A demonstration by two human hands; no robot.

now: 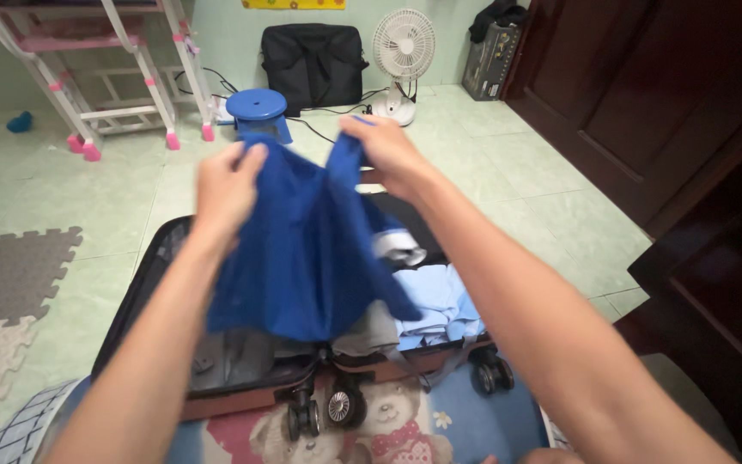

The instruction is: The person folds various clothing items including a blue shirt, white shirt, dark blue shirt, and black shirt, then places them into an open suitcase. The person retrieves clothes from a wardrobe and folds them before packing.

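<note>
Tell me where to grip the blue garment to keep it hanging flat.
Probably the top edge of the blue garment, one corner in each hand, from above: left hand and right hand already pinch it there, and the cloth drapes freely over the open suitcase.

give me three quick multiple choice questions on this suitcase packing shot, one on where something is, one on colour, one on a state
1. Where is the blue stool?
A. on the floor beyond the suitcase
B. inside the suitcase
C. on the foam mat

2. What colour is the garment held up?
A. red
B. blue
C. white

3. How is the suitcase?
A. zipped shut
B. standing upright
C. lying open

Answers:
1. A, the blue stool stands on the tiled floor past the suitcase, near the white fan.
2. B, the garment is deep blue, pinched at its top by the left hand and the right hand.
3. C, it lies open on the floor with folded light blue clothes showing in one half.
</note>
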